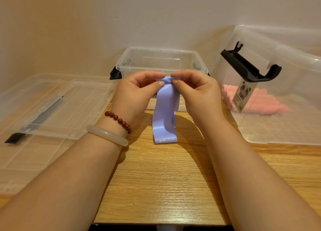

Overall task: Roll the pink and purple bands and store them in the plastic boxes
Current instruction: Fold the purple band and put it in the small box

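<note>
Purple band hangs over the table, top edge pinched by left hand and right hand. Looks thin, floppy, springy — likely unrolls unless gripped tight at the roll.

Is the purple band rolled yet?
Barely: left hand and right hand pinch the purple band at its curled top; the rest hangs unrolled.

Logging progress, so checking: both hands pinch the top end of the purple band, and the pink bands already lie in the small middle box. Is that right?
Not quite. The head view shows the pink bands in the large box on the right, not in the small middle box. The rest holds: the left hand and right hand pinch the top end of the purple band.
</note>
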Tool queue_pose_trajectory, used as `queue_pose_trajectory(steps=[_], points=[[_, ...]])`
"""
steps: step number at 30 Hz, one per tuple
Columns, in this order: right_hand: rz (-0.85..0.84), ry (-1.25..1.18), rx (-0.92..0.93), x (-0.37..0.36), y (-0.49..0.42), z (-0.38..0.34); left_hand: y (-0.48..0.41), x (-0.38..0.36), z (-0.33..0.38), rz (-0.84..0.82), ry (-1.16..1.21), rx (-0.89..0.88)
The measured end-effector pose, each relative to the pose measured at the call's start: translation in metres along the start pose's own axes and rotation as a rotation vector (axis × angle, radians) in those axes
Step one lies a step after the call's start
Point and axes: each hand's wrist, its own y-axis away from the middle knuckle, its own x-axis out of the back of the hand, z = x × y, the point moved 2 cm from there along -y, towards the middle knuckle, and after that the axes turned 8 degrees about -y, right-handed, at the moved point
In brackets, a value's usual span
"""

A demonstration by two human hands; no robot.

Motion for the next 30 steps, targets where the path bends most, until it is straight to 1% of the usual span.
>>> queue_pose_trajectory(steps=[4, 8, 12, 17, 22, 25, 28, 30], points=[[0.003, -0.036, 0.002, 0.0009, -0.0007, 0.0002, -0.0003, -0.0010, -0.0004, -0.002, 0.062, 0.024], [-0.004, -0.035, 0.001, 0.0003, -0.0001, -0.0006, -0.0010, -0.0010, -0.0003, 0.045, 0.027, 0.003], [-0.054, -0.045, -0.005, -0.0028, 0.0029, -0.0017, -0.0008, 0.0009, 0.0023, 0.078, 0.001, -0.044], [-0.010, -0.027, 0.017, -0.0022, 0.0009, -0.0004, -0.0002, -0.0024, 0.0027, 0.058, 0.008, -0.060], [0.007, -0.033, 0.017, -0.0009, 0.0004, -0.0006, -0.0015, -0.0012, -0.0017, 0.028, 0.028, -0.012], [0.015, -0.044, 0.008, -0.0005, 0.0005, -0.0022, -0.0015, -0.0014, -0.0026, 0.043, 0.021, 0.004], [0.002, -0.029, 0.009, -0.0022, 0.0020, -0.0027, -0.0011, -0.0020, -0.0010, 0.063, 0.000, -0.014], [-0.037, 0.013, 0.019, -0.0048, 0.0034, -0.0030, -0.0011, -0.0010, -0.0004, 0.077, -0.006, -0.023]])
